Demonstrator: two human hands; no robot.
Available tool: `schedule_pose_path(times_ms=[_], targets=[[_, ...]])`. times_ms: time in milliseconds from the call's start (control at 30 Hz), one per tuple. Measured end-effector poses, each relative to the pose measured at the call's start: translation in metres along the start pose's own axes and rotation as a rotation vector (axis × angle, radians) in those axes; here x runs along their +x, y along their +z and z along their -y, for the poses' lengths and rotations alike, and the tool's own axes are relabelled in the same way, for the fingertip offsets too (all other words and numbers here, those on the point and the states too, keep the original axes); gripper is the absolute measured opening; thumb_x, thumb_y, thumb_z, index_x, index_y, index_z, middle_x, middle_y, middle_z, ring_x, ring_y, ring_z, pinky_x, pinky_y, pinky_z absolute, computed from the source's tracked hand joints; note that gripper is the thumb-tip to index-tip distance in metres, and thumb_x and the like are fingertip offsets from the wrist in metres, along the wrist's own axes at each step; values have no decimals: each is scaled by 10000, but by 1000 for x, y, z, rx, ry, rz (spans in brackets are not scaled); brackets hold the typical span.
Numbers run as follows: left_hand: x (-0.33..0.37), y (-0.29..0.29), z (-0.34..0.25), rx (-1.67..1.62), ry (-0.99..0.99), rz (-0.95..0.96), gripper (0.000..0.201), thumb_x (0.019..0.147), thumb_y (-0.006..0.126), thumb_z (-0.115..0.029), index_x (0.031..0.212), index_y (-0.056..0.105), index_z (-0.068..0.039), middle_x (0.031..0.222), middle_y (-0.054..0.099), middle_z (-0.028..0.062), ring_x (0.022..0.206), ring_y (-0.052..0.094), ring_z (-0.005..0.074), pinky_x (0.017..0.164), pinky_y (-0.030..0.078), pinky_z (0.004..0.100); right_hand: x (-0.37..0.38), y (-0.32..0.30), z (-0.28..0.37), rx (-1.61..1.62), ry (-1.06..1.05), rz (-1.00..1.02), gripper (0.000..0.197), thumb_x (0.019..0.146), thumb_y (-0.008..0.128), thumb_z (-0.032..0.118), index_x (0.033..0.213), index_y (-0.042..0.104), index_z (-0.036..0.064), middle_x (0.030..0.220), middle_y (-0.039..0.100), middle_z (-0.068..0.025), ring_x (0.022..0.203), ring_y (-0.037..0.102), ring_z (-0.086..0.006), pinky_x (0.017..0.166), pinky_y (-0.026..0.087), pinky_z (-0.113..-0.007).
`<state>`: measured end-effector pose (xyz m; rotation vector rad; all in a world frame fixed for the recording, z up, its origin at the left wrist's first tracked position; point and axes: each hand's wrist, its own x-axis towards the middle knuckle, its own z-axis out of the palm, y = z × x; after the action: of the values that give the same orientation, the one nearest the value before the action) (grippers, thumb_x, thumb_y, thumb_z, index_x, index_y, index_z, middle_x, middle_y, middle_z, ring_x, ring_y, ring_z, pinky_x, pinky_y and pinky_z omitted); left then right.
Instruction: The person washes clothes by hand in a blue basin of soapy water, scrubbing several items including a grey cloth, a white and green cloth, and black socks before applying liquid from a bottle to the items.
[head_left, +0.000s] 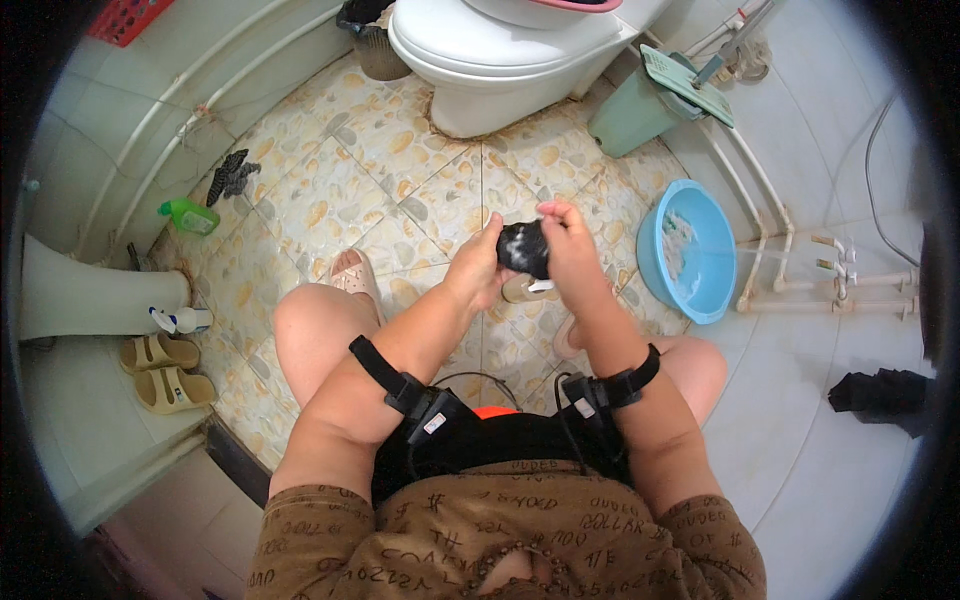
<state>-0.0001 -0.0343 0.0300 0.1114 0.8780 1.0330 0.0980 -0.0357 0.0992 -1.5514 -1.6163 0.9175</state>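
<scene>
Between my two hands, in front of my knees, is a small bunched black cloth streaked with white foam. It may be a sock, but its full shape is hidden by the fingers. My left hand grips its left side, thumb on top. On the opposite side my right hand is closed round the cloth, with fingertips bent over its upper edge. Just beneath the hands stands a beige bottle with a white pump top, partly covered by them.
A blue basin with pale, foamy contents sits to the right. Ahead are a white toilet and a green lidded bin. At the left lie a dark cloth, a green bottle, a spray bottle and tan slippers.
</scene>
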Motion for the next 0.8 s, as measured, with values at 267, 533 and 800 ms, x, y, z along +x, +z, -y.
schedule_pose_path(times_ms=[267,533,800], targets=[[-16,21,5,176,193,-250,383,855,320,-415,803,486,-74,698,521,66,625,503,194,563,416,342,10,17,-2,-348,-172,-12,264,810,432,230,640,469,32,592,473,-193,553,465,-370,519,383,-411],[-27,31,1,-69,90,-329,380,872,293,-335,813,465,0,755,509,100,651,498,187,585,417,320,15,17,-8,-439,-134,83,289,822,403,259,670,447,18,638,496,-192,594,481,-368,523,382,-412],[-23,33,-6,-173,-37,-226,405,861,309,-406,851,463,-32,728,500,75,629,492,173,567,427,329,28,0,-48,-443,-50,99,290,823,395,271,742,499,12,669,530,-184,645,527,-302,601,404,-357]])
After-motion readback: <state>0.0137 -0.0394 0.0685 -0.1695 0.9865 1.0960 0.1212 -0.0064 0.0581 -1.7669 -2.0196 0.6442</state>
